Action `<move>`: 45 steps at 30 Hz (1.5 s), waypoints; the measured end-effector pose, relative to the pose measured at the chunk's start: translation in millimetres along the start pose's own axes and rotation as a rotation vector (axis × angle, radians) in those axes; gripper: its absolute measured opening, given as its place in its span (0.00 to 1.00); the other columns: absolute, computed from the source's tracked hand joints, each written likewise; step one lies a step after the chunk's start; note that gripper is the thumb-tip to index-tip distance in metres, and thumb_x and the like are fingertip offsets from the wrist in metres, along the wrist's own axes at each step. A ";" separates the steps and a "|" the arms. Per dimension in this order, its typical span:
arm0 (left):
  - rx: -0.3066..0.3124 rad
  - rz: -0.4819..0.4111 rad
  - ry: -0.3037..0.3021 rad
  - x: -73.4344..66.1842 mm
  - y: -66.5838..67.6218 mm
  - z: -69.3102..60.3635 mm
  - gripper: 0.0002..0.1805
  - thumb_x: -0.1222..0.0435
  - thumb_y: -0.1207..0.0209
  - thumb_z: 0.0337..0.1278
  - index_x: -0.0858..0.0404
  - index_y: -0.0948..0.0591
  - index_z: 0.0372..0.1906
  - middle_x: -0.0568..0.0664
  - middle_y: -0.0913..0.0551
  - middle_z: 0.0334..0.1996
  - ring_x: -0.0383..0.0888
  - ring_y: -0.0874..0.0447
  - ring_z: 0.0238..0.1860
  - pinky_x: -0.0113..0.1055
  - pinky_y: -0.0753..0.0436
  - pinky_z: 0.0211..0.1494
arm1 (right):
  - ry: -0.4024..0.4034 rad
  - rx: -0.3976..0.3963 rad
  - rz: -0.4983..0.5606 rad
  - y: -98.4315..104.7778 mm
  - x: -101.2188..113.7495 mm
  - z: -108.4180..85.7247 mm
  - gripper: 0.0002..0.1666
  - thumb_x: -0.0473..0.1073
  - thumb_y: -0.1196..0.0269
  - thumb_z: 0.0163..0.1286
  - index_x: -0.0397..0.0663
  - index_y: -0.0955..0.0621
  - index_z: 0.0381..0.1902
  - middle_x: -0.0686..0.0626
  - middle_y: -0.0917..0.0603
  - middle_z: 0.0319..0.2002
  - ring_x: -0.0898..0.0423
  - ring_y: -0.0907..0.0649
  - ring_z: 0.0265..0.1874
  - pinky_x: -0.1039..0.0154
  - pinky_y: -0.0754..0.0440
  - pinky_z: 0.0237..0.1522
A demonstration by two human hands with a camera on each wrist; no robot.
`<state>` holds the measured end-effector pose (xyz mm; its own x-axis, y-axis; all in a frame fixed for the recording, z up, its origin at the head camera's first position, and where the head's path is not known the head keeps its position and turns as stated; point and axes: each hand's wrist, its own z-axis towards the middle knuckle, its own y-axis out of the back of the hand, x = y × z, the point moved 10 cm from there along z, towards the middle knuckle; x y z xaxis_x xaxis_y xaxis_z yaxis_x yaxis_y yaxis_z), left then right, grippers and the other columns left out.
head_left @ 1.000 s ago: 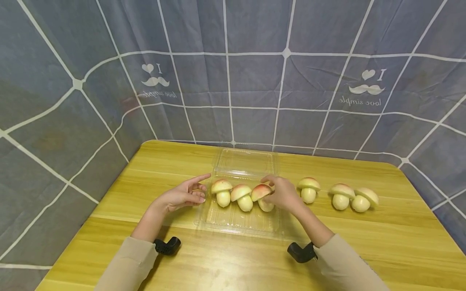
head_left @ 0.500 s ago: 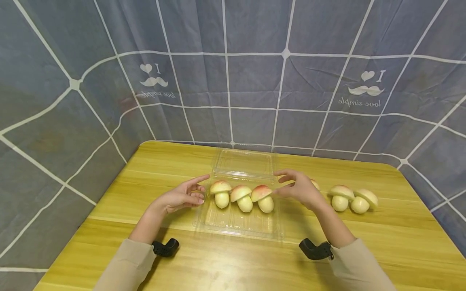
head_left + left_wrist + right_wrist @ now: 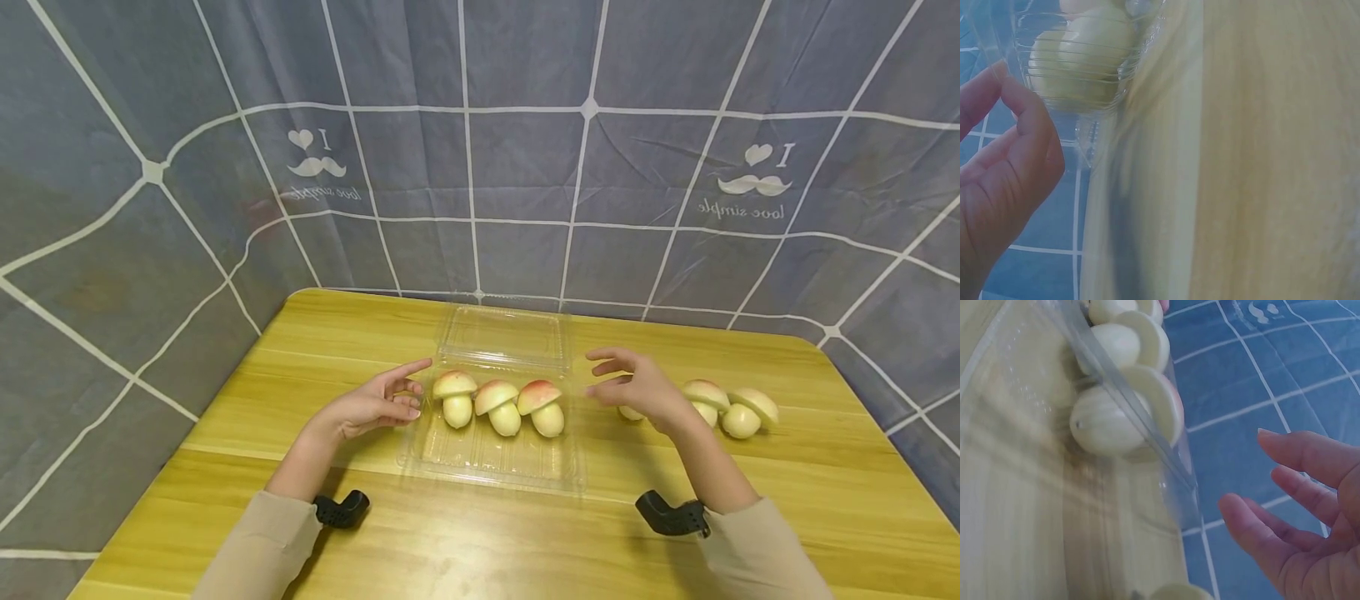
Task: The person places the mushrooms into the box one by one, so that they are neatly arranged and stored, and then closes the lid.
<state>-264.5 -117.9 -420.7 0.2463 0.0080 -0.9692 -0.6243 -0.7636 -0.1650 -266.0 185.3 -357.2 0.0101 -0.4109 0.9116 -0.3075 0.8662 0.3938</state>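
A clear plastic clamshell box (image 3: pixel 487 467) lies on the table with its lid laid back. Inside it, several things shaped like mushrooms would be too many: a row of three mushroom-shaped pieces, left (image 3: pixel 456 400), middle (image 3: pixel 501 408) and right (image 3: pixel 543 408), have pale stems and reddish-yellow caps. My left hand (image 3: pixel 375 404) pinches the box's left edge between thumb and fingers, index finger extended. Right of the box, my right hand (image 3: pixel 637 387) hovers with fingers apart and holds nothing. It partly hides another mushroom-shaped piece (image 3: pixel 632 412).
Two more mushroom-shaped pieces, one (image 3: pixel 705 398) partly behind my right hand and one (image 3: pixel 750 412) beside it, lie on the wooden table (image 3: pixel 480 550). A grey curtain (image 3: pixel 525 167) with white lines hangs behind the table.
My right hand has let go of the right-hand mushroom-shaped piece in the box and moved right, out over the table. My left hand has stayed at the box's edge.
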 end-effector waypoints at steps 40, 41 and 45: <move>-0.001 -0.018 -0.011 -0.2 0.6 -0.1 0.46 0.81 0.47 0.54 0.63 0.57 0.73 0.51 0.36 0.41 0.37 0.28 0.35 0.27 0.24 0.36 | -0.074 -0.191 -0.275 59.0 -37.3 -19.1 0.38 0.42 0.34 0.59 0.32 0.34 0.63 0.24 0.33 0.56 0.32 0.24 0.49 0.55 0.18 0.39; 0.000 -0.018 -0.010 -0.1 0.5 0.0 0.46 0.81 0.47 0.54 0.63 0.57 0.73 0.51 0.36 0.42 0.37 0.28 0.35 0.28 0.24 0.36 | -0.079 -0.190 -0.284 58.1 -38.1 -18.4 0.38 0.41 0.34 0.59 0.32 0.34 0.63 0.23 0.34 0.56 0.33 0.23 0.49 0.55 0.18 0.39; 0.000 -0.013 -0.007 0.2 0.8 0.1 0.46 0.81 0.46 0.54 0.62 0.56 0.74 0.51 0.36 0.42 0.37 0.28 0.35 0.28 0.24 0.37 | -0.091 -0.188 -0.295 54.2 -41.6 -15.3 0.38 0.39 0.34 0.59 0.31 0.36 0.64 0.22 0.35 0.56 0.38 0.19 0.41 0.56 0.17 0.37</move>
<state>-264.9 -118.4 -421.1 0.2490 0.0226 -0.9682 -0.6207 -0.7637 -0.1775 -268.5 253.7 -372.0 -0.0151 -0.6674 0.7445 -0.1234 0.7401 0.6610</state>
